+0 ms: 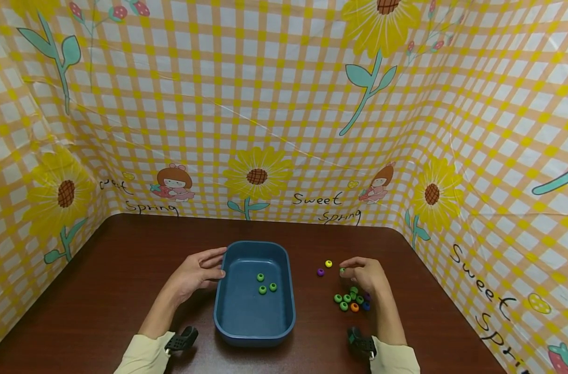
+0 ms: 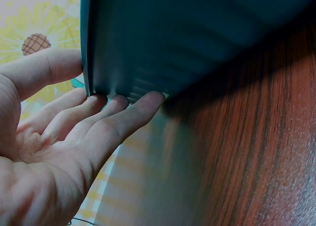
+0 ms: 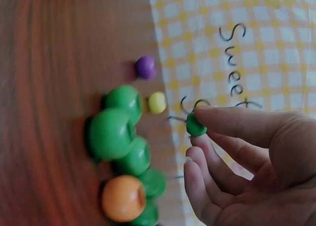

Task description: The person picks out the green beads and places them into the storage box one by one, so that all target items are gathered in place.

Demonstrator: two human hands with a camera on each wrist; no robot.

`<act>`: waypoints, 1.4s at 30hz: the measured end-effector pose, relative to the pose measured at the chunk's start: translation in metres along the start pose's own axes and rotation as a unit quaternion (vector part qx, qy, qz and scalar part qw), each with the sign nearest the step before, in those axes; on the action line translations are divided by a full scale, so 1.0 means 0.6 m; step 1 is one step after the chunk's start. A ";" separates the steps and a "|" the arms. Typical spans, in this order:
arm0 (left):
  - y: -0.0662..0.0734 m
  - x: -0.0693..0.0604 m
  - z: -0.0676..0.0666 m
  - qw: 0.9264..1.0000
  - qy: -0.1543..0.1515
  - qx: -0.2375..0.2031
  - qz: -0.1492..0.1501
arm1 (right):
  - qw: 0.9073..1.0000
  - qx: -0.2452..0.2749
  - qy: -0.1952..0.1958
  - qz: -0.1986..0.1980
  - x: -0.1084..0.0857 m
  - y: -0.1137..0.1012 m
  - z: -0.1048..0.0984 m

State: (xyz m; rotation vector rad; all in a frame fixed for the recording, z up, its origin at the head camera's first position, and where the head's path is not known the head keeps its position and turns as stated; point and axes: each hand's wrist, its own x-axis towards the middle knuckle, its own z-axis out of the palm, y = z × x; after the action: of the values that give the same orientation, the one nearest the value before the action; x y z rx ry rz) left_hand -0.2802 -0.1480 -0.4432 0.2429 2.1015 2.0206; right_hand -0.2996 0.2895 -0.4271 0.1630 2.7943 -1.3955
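My right hand (image 1: 365, 274) pinches a green bead (image 3: 196, 125) between thumb and fingertips, above the table. A pile of green beads (image 3: 112, 133) lies below it, with an orange bead (image 1: 354, 307) and some blue and purple ones beside my wrist. At the left side of the blue tray (image 1: 254, 340), my left hand (image 1: 197, 272) holds the wall, thumb at the rim and fingers against the outside in the left wrist view (image 2: 74, 137). Three green beads (image 1: 262, 290) lie inside the tray.
A yellow bead (image 1: 328, 264) and a purple bead (image 1: 320, 272) lie apart between the tray and my right hand. The dark wooden table (image 1: 139, 259) is bordered at the back and sides by a checked cloth (image 1: 284, 130) with sunflowers.
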 end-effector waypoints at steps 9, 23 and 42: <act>0.000 0.001 -0.001 1.000 -0.006 -0.004 -0.002 | 0.999 0.025 -0.003 -0.041 -0.019 -0.057 0.013; -0.002 0.002 -0.001 1.000 -0.005 -0.008 -0.007 | 0.992 0.044 -0.042 -0.106 -0.052 -0.152 0.056; 0.001 0.000 0.000 1.000 -0.008 -0.015 -0.007 | 0.979 0.006 -0.122 -0.164 -0.071 -0.187 0.151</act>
State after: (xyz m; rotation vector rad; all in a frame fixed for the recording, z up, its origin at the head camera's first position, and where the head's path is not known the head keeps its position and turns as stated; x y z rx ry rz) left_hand -0.2803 -0.1482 -0.4426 0.2381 2.0560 2.0322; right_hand -0.2716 0.1467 -0.3899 -0.4585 2.6921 -1.3754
